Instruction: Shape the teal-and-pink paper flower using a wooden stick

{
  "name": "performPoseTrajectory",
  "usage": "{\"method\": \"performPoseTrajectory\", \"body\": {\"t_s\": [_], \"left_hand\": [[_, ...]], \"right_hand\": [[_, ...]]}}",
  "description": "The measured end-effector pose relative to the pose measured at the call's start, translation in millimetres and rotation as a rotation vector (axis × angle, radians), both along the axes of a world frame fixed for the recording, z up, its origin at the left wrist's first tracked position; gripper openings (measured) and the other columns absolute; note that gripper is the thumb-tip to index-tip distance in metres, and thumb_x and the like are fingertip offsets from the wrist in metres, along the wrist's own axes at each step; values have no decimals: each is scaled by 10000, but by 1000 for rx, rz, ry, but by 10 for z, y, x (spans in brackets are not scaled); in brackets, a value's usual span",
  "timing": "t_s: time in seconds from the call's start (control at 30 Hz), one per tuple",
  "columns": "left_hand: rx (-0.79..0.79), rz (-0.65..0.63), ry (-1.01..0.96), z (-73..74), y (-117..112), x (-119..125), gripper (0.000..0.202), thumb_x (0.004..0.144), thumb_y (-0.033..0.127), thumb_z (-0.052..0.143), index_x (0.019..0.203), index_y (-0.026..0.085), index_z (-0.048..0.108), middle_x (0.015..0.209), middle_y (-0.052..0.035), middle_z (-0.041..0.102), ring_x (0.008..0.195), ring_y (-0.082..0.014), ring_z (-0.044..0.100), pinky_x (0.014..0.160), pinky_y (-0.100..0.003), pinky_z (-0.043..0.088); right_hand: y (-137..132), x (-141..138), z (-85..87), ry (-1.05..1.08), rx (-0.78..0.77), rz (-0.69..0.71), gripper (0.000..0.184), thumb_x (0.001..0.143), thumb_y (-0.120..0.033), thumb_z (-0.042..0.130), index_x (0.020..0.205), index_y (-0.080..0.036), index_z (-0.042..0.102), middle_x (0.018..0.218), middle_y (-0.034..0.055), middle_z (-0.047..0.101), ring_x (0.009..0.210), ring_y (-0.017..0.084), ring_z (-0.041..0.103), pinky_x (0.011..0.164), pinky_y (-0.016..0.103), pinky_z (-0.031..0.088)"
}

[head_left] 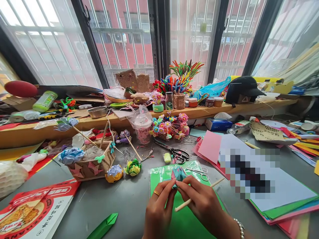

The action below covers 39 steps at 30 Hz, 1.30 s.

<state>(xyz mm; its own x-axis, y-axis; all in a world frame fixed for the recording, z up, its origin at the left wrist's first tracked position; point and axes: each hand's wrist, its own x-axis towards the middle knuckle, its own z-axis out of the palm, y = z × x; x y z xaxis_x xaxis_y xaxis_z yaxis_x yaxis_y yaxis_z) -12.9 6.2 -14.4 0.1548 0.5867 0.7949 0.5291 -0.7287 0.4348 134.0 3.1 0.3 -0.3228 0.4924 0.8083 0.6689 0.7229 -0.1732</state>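
Note:
Both my hands meet low in the middle, over a green paper sheet (185,219). My left hand (159,207), with a gold ring, pinches the lower left of a small teal and pink folded paper flower (178,174). My right hand (203,202), a bead bracelet on its wrist, pinches the same flower from the right. A thin wooden stick (196,196) passes under my right hand's fingers and points up to the right. Both hands are closed on the flower.
Black scissors (175,153) and small silver scissors (200,172) lie just beyond the hands. A paper basket (91,164) with paper flowers stands to the left, coloured paper sheets (279,196) to the right. A cluttered wooden shelf (139,119) runs under the windows. A folded green strip (103,226) lies near the front edge.

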Motion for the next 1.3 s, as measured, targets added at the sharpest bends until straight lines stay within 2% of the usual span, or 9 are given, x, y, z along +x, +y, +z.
{"method": "performPoseTrajectory", "body": {"t_s": [0.2, 0.33, 0.53, 0.7, 0.8, 0.9, 0.97, 1.13, 1.3], "left_hand": [[106, -26, 76, -13, 1, 25, 256, 814, 53, 481, 1038, 127, 581, 898, -100, 685, 855, -162, 658, 768, -195, 521], [69, -8, 29, -23, -19, 6, 249, 807, 61, 497, 1015, 159, 592, 865, -73, 698, 809, -148, 671, 752, -190, 527], [-343, 38, -394, -78, -122, 66, 126, 754, 218, 607, 869, 233, 656, 839, -7, 724, 653, -135, 685, 646, -188, 557], [-689, -159, -662, 46, -145, 109, 199, 702, 312, 654, 886, 253, 704, 927, -16, 727, 842, -194, 677, 739, -226, 554], [-761, -177, -756, 101, -146, 116, 215, 656, 327, 693, 858, 259, 723, 942, -21, 725, 935, -223, 644, 770, -234, 545], [-775, -156, -806, 99, -148, 118, 202, 647, 348, 695, 831, 269, 731, 937, -19, 723, 955, -240, 632, 747, -244, 557], [-757, -158, -749, 82, -143, 103, 191, 671, 338, 679, 844, 273, 727, 922, -21, 723, 936, -237, 639, 744, -258, 560], [-525, -184, -479, 38, -116, 34, 200, 750, 251, 614, 929, 261, 703, 842, -32, 716, 800, -192, 667, 677, -253, 580], [-404, -235, -352, 23, -104, 3, 286, 804, 153, 537, 1046, 260, 647, 893, -41, 691, 803, -177, 662, 664, -246, 587]], "right_hand": [[6, -6, -27, 43, -86, 15, 162, 883, -153, 427, 924, -139, 584, 742, 70, 626, 647, 165, 634, 540, 237, 517], [15, -1, -38, 98, -126, 62, 157, 870, -135, 448, 963, -164, 570, 771, 58, 635, 666, 153, 632, 564, 231, 525], [-6, 2, -36, 174, -97, 110, 248, 836, -73, 477, 1051, -171, 554, 826, 67, 638, 701, 151, 625, 598, 244, 534], [-31, 17, 10, 227, -88, 132, 299, 820, -48, 488, 1085, -173, 549, 844, 73, 628, 731, 151, 624, 618, 240, 538], [-37, 24, 30, 249, -75, 117, 279, 814, -54, 509, 1061, -168, 569, 837, 73, 610, 731, 153, 626, 616, 239, 539], [-33, 25, 28, 262, -72, 100, 251, 811, -67, 522, 1030, -170, 588, 812, 64, 591, 698, 147, 626, 588, 234, 539], [-30, 25, 23, 266, -68, 111, 253, 812, -65, 515, 1027, -173, 592, 798, 58, 590, 681, 142, 624, 579, 231, 538], [-31, 23, 37, 284, -54, 106, 273, 808, -58, 506, 1025, -190, 604, 778, 46, 592, 633, 127, 619, 549, 215, 534], [-31, 28, 68, 291, -58, 122, 277, 809, -65, 505, 1023, -205, 611, 768, 43, 598, 615, 122, 617, 545, 209, 537]]}}
